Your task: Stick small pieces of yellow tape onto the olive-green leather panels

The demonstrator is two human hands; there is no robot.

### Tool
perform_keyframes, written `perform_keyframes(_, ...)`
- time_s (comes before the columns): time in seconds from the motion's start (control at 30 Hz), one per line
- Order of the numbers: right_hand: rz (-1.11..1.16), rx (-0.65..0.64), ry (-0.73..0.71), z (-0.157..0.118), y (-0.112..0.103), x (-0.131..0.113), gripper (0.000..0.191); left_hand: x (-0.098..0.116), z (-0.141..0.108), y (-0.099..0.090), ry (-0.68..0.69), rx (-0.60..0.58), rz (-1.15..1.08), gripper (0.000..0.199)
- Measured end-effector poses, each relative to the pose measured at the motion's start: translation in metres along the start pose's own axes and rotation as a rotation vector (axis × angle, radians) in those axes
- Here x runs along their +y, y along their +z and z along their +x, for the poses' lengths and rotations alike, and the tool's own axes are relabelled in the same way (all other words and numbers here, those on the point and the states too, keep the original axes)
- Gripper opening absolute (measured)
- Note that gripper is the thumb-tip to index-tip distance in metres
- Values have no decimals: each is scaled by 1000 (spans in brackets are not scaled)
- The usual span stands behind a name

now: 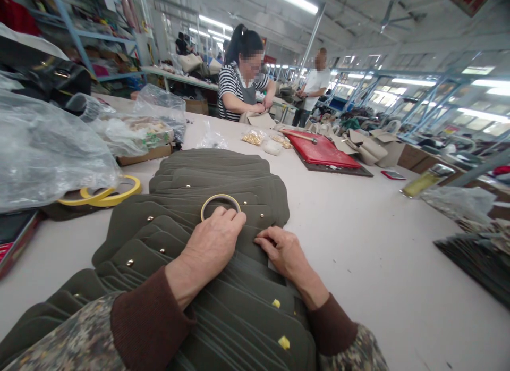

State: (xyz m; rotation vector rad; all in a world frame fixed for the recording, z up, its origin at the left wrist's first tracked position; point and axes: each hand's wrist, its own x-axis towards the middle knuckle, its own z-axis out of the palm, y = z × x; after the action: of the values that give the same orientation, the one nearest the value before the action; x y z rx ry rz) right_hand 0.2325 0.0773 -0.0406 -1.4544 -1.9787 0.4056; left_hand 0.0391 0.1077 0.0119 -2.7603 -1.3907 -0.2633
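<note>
I have my left hand closed on a roll of yellow tape over the middle of the stacked dark green panels, and my right hand just beyond their right edge line, thumb and forefinger nearly together; I cannot tell whether they pinch anything. The two hands are apart, with a narrow strip of panels between them. My widest room is to the right, where a broad pale stretch of the surface runs from the panels to a dark stack at the far right edge of view. On the left I have less: a big plastic bag and loose tape rolls sit close to the panels. Small gold studs dot the panels, and two yellow bits lie on their near right part. Farther off, the surface carries bags of gold pieces, a red slab and a bottle lying to the right. Across from me a co-worker in stripes handles a beige piece, with blue shelves at far left and ceiling lights above.
</note>
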Motion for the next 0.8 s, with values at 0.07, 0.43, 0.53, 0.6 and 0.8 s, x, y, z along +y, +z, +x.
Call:
perform_keyframes(0.07, 47, -69, 17, 0, -5, 0, 11, 1, -1, -1, 15, -27, -11, 14)
perform_keyframes(0.43, 143, 58, 170, -2, -4, 7, 21, -4, -6, 5, 225, -124, -180, 14)
perform_keyframes(0.53, 327, 134, 217, -3, -8, 1, 20, -3, -8, 6, 204, -10, -276, 16)
perform_keyframes(0.6, 425, 153, 179, -4, -11, -6, 19, -2, -9, 5, 217, 35, -321, 19)
perform_keyframes(0.8, 405, 141, -51, -4, -16, -28, 16, 1, -10, 5, 197, 34, -309, 32)
